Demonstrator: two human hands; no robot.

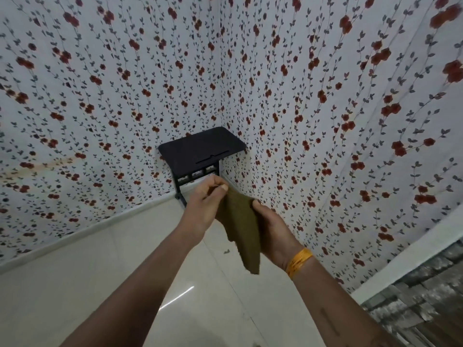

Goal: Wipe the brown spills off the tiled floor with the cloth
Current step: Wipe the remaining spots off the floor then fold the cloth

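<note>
Both hands, left (204, 204) and right (271, 230), pinch the olive cloth (241, 229) above the floor (100, 284), fingers clamped on its top edge.

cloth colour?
Olive-brown, plain, no pattern. The cloth shows best in the head view, held between left hand and right hand.

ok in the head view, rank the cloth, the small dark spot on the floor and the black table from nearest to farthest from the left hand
1. cloth, pinched in the left hand itself.
2. black table, in the corner just beyond the hand.
3. small dark spot, on the floor tiles below the hands.
</note>
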